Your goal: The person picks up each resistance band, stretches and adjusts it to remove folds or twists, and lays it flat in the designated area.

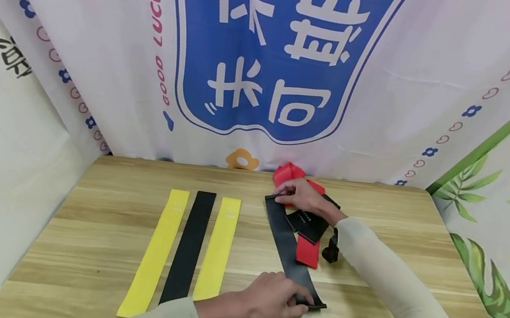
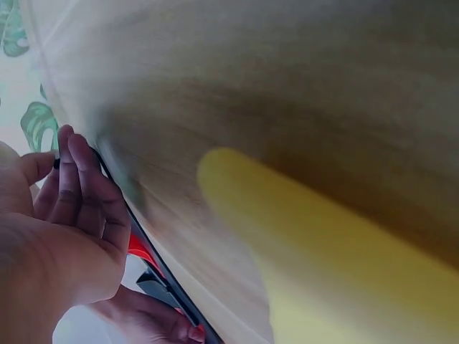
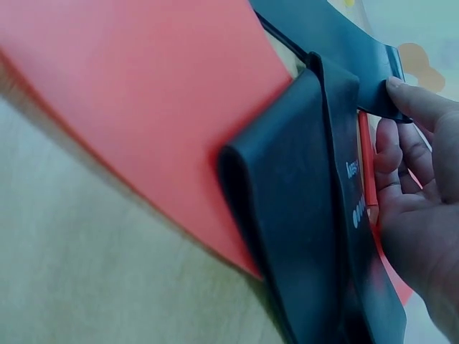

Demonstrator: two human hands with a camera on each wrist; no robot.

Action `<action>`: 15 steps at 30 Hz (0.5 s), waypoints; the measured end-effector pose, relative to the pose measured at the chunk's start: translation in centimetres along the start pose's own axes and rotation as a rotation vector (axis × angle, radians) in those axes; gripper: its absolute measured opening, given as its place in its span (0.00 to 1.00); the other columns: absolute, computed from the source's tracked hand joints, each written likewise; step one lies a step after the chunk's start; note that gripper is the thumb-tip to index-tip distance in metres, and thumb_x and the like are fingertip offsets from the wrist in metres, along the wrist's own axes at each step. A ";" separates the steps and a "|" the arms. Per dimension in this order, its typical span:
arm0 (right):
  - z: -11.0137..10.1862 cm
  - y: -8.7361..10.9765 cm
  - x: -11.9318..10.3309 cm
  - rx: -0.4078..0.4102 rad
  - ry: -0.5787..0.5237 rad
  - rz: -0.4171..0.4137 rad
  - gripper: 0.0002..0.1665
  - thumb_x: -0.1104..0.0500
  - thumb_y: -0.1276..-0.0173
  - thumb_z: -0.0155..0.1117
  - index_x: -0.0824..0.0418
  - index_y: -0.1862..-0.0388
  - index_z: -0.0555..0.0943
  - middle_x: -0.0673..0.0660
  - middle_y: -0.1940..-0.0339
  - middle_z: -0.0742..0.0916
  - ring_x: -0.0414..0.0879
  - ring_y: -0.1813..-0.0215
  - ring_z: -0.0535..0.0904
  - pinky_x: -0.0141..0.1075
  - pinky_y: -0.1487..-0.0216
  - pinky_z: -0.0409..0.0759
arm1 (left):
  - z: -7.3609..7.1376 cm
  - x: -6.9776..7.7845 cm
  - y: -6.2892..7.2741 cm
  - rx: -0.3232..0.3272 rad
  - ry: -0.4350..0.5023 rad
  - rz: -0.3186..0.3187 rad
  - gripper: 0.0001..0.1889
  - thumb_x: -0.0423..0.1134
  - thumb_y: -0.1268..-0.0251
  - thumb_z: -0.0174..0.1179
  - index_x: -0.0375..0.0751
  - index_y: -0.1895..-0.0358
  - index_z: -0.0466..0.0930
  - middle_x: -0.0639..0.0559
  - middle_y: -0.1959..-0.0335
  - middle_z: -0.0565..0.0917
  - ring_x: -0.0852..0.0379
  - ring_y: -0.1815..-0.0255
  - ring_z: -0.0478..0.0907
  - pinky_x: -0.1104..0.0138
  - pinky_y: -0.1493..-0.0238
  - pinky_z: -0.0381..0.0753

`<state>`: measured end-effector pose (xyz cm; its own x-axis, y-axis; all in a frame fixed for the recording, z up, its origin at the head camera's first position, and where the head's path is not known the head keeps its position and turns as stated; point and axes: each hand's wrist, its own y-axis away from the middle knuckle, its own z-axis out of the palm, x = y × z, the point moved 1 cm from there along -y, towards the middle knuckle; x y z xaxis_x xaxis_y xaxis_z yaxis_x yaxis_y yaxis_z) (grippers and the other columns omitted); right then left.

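A black resistance band [image 1: 286, 242] stretches slantwise between my two hands. My left hand [image 1: 270, 297] pinches its near end between thumb and fingers; the left wrist view shows that hand [image 2: 72, 229] at the band's edge. At the far end my right hand [image 1: 301, 195] grips the band, its thumb on the flat face in the right wrist view, where the same black band [image 3: 333, 43] shows. Under and beside the right forearm lies a pile: a folded black band [image 1: 309, 224] with small white print over red bands [image 1: 307, 252].
To the left, two yellow bands [image 1: 153, 254] [image 1: 218, 248] lie flat with a black band [image 1: 188, 248] between them, roughly parallel. The wooden table [image 1: 117, 204] meets a printed curtain [image 1: 377, 117] at its back edge. A small black device [image 1: 331, 250] sits at the right wrist.
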<state>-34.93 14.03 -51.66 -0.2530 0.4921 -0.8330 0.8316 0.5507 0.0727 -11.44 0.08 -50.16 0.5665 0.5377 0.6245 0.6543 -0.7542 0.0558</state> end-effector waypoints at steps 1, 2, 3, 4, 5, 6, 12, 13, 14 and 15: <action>0.0 0.0 0.0 0.000 -0.003 -0.001 0.06 0.60 0.29 0.76 0.57 0.55 0.92 0.52 0.60 0.91 0.47 0.56 0.82 0.37 0.50 0.83 | -0.1 0.0 0.1 -0.001 0.052 -0.018 0.11 0.45 0.21 0.63 0.55 0.44 0.90 0.73 0.84 0.77 0.78 0.81 0.72 0.78 0.70 0.73; 0.0 0.0 0.0 0.000 -0.004 -0.002 0.06 0.60 0.29 0.76 0.57 0.55 0.92 0.52 0.60 0.91 0.47 0.56 0.82 0.36 0.51 0.83 | -0.1 0.0 0.1 -0.002 0.111 -0.035 0.11 0.45 0.21 0.62 0.53 0.44 0.90 0.73 0.83 0.79 0.78 0.81 0.74 0.78 0.67 0.75; 0.0 0.0 0.0 0.001 -0.006 -0.001 0.06 0.60 0.29 0.76 0.57 0.55 0.92 0.52 0.60 0.91 0.48 0.56 0.82 0.36 0.51 0.83 | -0.2 0.0 0.1 -0.002 0.178 -0.050 0.11 0.43 0.21 0.62 0.51 0.44 0.90 0.72 0.81 0.82 0.78 0.80 0.77 0.79 0.64 0.77; 0.0 0.1 0.0 0.001 -0.007 -0.001 0.06 0.60 0.29 0.76 0.57 0.55 0.92 0.52 0.60 0.91 0.48 0.56 0.83 0.37 0.51 0.83 | -0.2 0.0 0.2 -0.002 0.248 -0.064 0.11 0.42 0.21 0.62 0.49 0.44 0.89 0.70 0.80 0.84 0.77 0.79 0.79 0.79 0.62 0.78; 0.0 0.1 -0.1 0.002 -0.008 0.000 0.06 0.60 0.29 0.76 0.57 0.55 0.92 0.52 0.60 0.91 0.48 0.56 0.83 0.37 0.51 0.83 | -0.2 0.0 0.2 0.001 0.317 -0.077 0.11 0.41 0.21 0.63 0.46 0.44 0.89 0.67 0.78 0.86 0.76 0.78 0.81 0.78 0.62 0.80; -0.1 0.1 -0.1 0.002 -0.010 -0.001 0.06 0.60 0.29 0.76 0.57 0.54 0.92 0.52 0.60 0.91 0.48 0.56 0.83 0.37 0.51 0.83 | -0.2 0.0 0.2 0.006 0.379 -0.090 0.10 0.39 0.22 0.63 0.44 0.45 0.89 0.65 0.77 0.88 0.74 0.77 0.83 0.77 0.63 0.81; -0.1 0.1 0.0 0.005 -0.023 -0.002 0.06 0.61 0.29 0.75 0.57 0.54 0.92 0.52 0.59 0.91 0.48 0.55 0.83 0.38 0.49 0.83 | -0.3 0.0 0.4 0.047 0.618 -0.151 0.07 0.35 0.25 0.66 0.37 0.51 0.90 0.52 0.72 0.91 0.63 0.73 0.89 0.74 0.74 0.83; 0.0 0.0 0.0 0.007 -0.024 -0.001 0.06 0.61 0.29 0.75 0.57 0.54 0.92 0.52 0.58 0.92 0.48 0.55 0.83 0.38 0.49 0.83 | -0.3 0.0 0.4 0.054 0.637 -0.161 0.07 0.34 0.26 0.67 0.37 0.52 0.90 0.51 0.71 0.92 0.61 0.73 0.89 0.73 0.75 0.83; 0.0 0.0 0.0 0.009 -0.026 -0.001 0.06 0.60 0.29 0.76 0.57 0.54 0.92 0.52 0.58 0.92 0.48 0.55 0.84 0.37 0.50 0.83 | -0.3 0.0 0.5 0.059 0.650 -0.171 0.06 0.34 0.27 0.68 0.37 0.53 0.90 0.50 0.71 0.92 0.61 0.73 0.89 0.73 0.76 0.82; 0.0 0.0 0.1 0.011 -0.028 0.000 0.06 0.60 0.29 0.76 0.57 0.54 0.92 0.52 0.58 0.92 0.48 0.55 0.84 0.37 0.50 0.83 | -0.3 0.0 0.5 0.063 0.661 -0.182 0.06 0.34 0.27 0.68 0.37 0.55 0.91 0.50 0.71 0.92 0.60 0.72 0.89 0.73 0.77 0.82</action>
<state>-34.95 14.05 -51.71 -0.2387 0.4730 -0.8481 0.8373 0.5427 0.0669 -11.27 -0.42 -49.91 0.0333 0.2952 0.9549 0.7494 -0.6395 0.1715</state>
